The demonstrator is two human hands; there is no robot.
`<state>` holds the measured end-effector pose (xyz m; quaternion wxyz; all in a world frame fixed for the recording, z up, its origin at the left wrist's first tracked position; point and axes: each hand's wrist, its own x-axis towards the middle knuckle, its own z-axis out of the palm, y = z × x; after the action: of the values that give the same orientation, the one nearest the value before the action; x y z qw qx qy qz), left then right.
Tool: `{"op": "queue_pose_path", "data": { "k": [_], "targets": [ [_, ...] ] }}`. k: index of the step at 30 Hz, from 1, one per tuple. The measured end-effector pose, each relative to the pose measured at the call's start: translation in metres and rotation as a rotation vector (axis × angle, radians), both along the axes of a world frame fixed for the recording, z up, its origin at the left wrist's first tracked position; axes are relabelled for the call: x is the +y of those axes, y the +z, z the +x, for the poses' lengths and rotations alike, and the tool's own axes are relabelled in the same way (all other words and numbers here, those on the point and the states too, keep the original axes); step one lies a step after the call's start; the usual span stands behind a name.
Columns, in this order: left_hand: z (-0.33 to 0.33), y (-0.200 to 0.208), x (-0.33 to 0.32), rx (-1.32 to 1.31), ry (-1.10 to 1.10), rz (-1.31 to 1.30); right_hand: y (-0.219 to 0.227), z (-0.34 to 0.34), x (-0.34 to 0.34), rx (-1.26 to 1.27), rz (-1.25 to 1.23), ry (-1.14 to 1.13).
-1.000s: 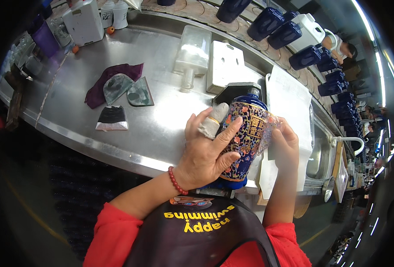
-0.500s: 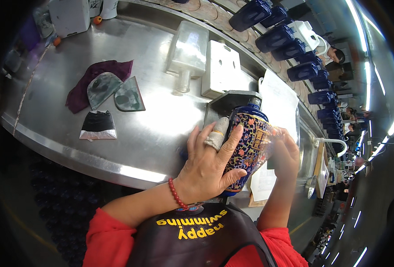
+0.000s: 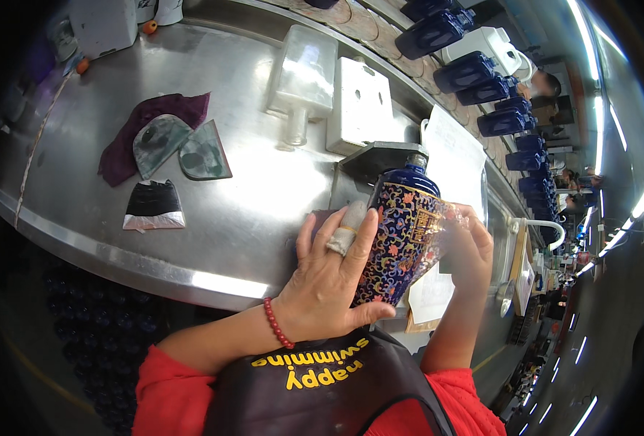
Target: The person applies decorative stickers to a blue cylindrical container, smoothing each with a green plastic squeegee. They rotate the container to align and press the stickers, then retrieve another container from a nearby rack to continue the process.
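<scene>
A dark blue glass bottle (image 3: 412,174) with a clear neck leans, tilted, on a black rest (image 3: 380,156). A colourful floral decal film (image 3: 398,236) with a gold-framed panel covers its front. My left hand (image 3: 322,283) lies along the bottle's left edge with fingers spread, its thumb across the lower front. A grey fabric finger sleeve with a yellow band covers one of its fingers. On the other side my right hand (image 3: 471,243), partly blurred, pinches the film's right edge, which stands off the glass.
To the left lie a purple cloth (image 3: 122,156), two greenish rounded pads (image 3: 161,142) and a black-and-silver scraper-like piece (image 3: 153,206). A clear bottle (image 3: 304,73) and a white block (image 3: 360,105) stand behind. Several blue bottles (image 3: 431,33) line the conveyor (image 3: 373,29); papers (image 3: 453,160) lie to the right.
My left hand has slid left and down off the bottle's front towards its edge. More of the film's pattern shows. The conveyor's bottles have shifted; my right hand still pinches the film.
</scene>
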<state>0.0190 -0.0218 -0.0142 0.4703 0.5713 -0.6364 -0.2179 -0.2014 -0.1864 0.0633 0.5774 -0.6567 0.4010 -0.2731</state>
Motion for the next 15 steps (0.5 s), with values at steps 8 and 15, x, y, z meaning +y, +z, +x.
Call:
{"op": "queue_pose_path", "data": {
  "k": [8, 15],
  "targets": [
    [0.006, 0.002, 0.013, -0.319, 0.117, -0.024, 0.002, 0.000, 0.005, 0.025, -0.063, 0.021],
    [-0.004, 0.020, 0.009, -0.609, 0.238, -0.272, 0.010, -0.012, 0.012, 0.022, -0.061, -0.035]
  ]
}}
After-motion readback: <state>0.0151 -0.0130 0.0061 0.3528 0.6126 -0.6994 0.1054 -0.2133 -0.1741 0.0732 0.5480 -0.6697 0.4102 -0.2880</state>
